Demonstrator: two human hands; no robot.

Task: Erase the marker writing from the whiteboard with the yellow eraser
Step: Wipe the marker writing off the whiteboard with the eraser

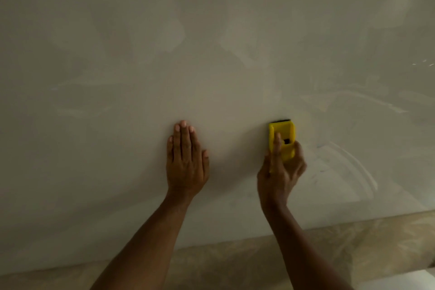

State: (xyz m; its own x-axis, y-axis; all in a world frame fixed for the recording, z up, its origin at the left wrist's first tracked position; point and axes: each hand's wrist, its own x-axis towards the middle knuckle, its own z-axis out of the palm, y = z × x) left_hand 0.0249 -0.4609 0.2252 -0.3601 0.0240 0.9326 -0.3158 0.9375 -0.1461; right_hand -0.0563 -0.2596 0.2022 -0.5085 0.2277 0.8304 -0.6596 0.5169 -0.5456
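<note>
- The whiteboard [211, 66] is filling almost the whole view, glossy and pale, with small ceiling lights reflecting near its top edge.
- No legible writing is showing on it; only faint smears and curved wipe streaks [353, 167] are lying to the right of the eraser, with a trace of bluish residue too faint to read.
- The yellow eraser [282, 140] is standing upright against the board in the lower middle, its dark felt edge showing at the top; any label on it is too small to make out.
- The right hand [279, 172] is gripping the eraser from below, the thumb lying along its left side and the other fingers curling round its right side.
- The left hand [186, 162] is lying flat on the board, fingers straight and close together, pointing upward, holding nothing; it is sitting near the eraser but apart from it, on its left.
- Both bare forearms are reaching up from the bottom of the view.
- Below the board's lower edge a mottled beige surface [235, 263] is running across the view, and a pale patch [400, 280] is showing at the bottom right corner.
- Nothing is standing between the eraser and the board.
</note>
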